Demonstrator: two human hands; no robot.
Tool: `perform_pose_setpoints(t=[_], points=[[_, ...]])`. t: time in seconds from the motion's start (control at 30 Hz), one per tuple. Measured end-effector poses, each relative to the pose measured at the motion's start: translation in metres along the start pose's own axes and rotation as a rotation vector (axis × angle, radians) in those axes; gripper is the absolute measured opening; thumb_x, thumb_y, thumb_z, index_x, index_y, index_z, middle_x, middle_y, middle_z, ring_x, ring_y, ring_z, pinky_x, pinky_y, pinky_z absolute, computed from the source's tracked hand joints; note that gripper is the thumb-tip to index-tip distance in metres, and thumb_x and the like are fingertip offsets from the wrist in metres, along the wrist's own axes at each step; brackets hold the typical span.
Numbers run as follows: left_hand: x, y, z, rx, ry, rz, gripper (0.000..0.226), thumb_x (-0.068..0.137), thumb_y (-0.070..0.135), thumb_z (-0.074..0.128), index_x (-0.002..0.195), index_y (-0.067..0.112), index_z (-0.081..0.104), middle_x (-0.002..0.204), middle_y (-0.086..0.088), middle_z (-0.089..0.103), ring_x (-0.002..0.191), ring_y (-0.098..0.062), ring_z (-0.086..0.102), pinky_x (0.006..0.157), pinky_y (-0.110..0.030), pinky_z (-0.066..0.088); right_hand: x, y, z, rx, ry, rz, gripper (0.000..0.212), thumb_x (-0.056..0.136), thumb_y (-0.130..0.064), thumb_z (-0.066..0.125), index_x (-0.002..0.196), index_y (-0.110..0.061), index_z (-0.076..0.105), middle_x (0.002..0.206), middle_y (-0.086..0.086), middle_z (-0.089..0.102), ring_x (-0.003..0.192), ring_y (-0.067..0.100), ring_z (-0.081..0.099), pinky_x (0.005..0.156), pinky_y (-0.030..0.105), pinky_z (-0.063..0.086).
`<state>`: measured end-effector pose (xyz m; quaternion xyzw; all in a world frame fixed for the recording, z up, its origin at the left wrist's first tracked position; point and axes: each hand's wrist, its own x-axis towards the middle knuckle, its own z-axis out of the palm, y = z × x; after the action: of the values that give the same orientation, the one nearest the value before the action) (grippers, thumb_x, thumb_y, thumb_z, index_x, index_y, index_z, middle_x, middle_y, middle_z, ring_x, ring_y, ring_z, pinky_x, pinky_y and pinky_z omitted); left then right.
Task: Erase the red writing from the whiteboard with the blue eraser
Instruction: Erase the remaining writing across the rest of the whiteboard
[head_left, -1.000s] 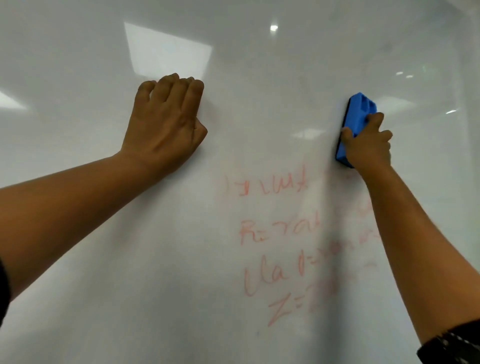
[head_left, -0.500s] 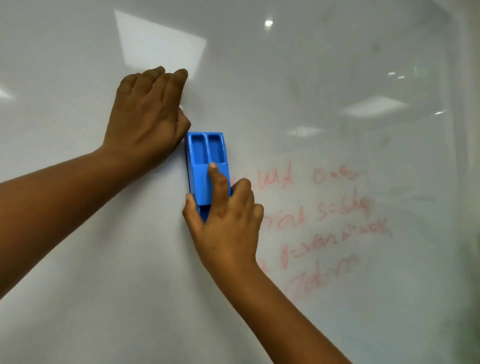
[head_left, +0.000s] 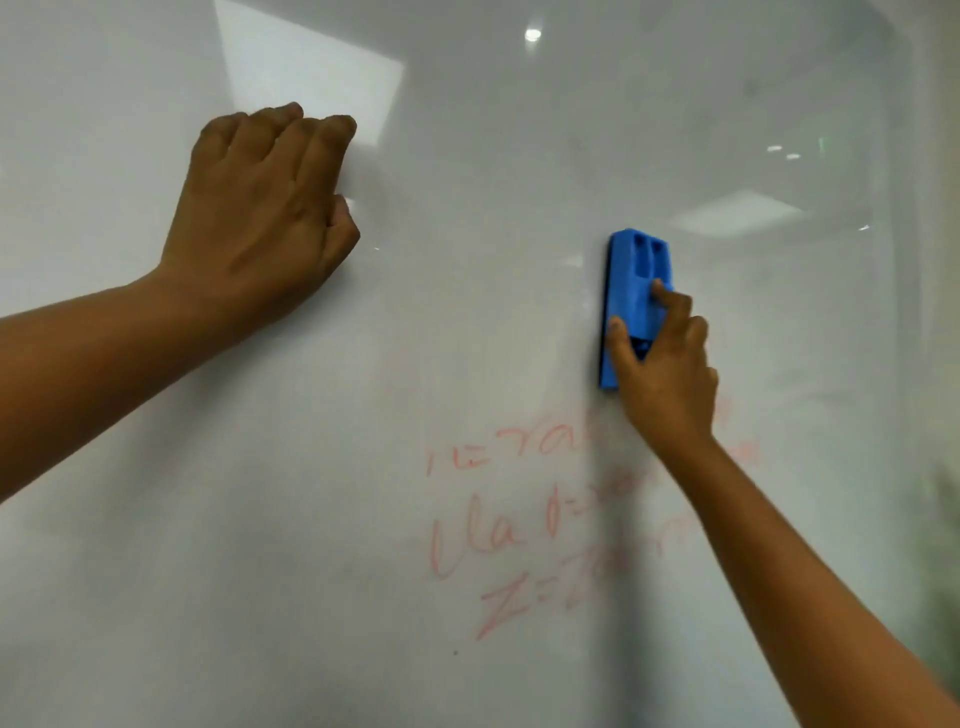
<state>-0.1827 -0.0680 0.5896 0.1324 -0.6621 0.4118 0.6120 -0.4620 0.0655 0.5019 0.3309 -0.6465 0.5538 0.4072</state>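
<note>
A glossy whiteboard fills the view. My right hand grips the blue eraser, which stands upright and is pressed flat on the board right of centre. Faint red writing in three rows lies below the eraser, partly hidden behind my right forearm. My left hand leans on the board at the upper left with its fingers curled and nothing in it.
The whiteboard's rounded right edge runs down the far right, with a blurred pale and green background beyond it. Ceiling lights reflect in the board's upper part.
My right hand has swept the eraser from beside my left hand to the right. The top row of red writing is gone. My left hand has stayed on the board.
</note>
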Motion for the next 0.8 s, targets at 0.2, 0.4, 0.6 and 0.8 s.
perform_pose_setpoints(t=[0.2, 0.4, 0.6, 0.8], points=[[0.000, -0.003, 0.007, 0.022, -0.024, 0.039, 0.051, 0.088, 0.026, 0.036, 0.130, -0.003, 0.038, 0.120, -0.030, 0.051, 0.118, -0.046, 0.041, 0.098, -0.053, 0.027, 0.057, 0.088, -0.021, -0.116, -0.016, 0.228, 0.052, 0.091, -0.046, 0.046, 0.135, -0.023, 0.029, 0.124, 0.025, 0.044, 0.107, 0.044, 0.050, 0.088, 0.054, 0.038], [0.000, -0.003, 0.008, 0.036, -0.034, 0.047, 0.051, 0.089, 0.027, 0.036, 0.131, -0.003, 0.037, 0.123, -0.030, 0.049, 0.118, -0.045, 0.041, 0.098, -0.053, 0.027, 0.078, 0.113, -0.025, -0.025, -0.030, 0.445, 0.049, 0.093, -0.036, 0.047, 0.136, -0.024, 0.025, 0.127, 0.026, 0.040, 0.111, 0.045, 0.045, 0.091, 0.056, 0.043], [0.001, 0.000, 0.005, 0.051, -0.068, 0.041, 0.054, 0.088, 0.028, 0.037, 0.131, -0.003, 0.038, 0.124, -0.029, 0.049, 0.120, -0.045, 0.039, 0.099, -0.053, 0.026, 0.040, 0.068, -0.012, 0.078, 0.024, 0.432, 0.050, 0.093, -0.031, 0.049, 0.138, -0.025, 0.028, 0.132, 0.022, 0.038, 0.118, 0.041, 0.040, 0.095, 0.052, 0.038], [0.001, 0.001, 0.004, 0.051, -0.085, 0.035, 0.054, 0.087, 0.028, 0.037, 0.130, -0.004, 0.039, 0.126, -0.029, 0.048, 0.121, -0.046, 0.039, 0.100, -0.054, 0.025, -0.059, -0.049, 0.011, 0.077, 0.005, 0.098, 0.054, 0.090, -0.031, 0.054, 0.140, -0.028, 0.033, 0.128, 0.017, 0.042, 0.110, 0.036, 0.042, 0.093, 0.043, 0.033]])
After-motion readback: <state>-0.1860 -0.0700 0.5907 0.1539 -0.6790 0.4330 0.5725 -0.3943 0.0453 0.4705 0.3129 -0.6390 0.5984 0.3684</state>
